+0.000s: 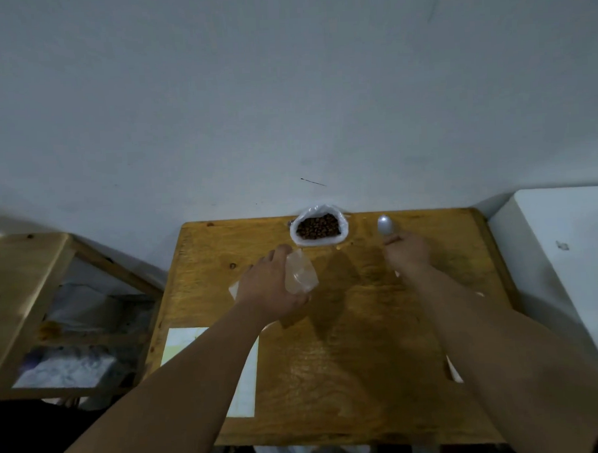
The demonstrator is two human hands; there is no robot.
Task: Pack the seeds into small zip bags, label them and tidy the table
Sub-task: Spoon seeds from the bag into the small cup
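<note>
Holding a small zip bag (301, 273) in the left grip (271, 285), right grip (406, 252) curled round a spoon (385, 224), both near the open seed sack (318, 227) on the bench (365, 360).

A plain, pale grey wall (284, 90) fills the view from 9 o'clock through 12 to 3 o'clock, evenly and dimly lit. It carries a short dark streak (312, 182) just above centre. A varnished wooden table (365, 360) with visible grain and knots stands pushed against the wall at 6 o'clock. At 8 o'clock, just beside the table, is an open wooden rack (26, 289), its contents blurred. At 4 o'clock a smooth white unit (566, 249) stands close against the table's edge. At 7 o'clock the floor (26, 437) lies in deep shadow.
</note>
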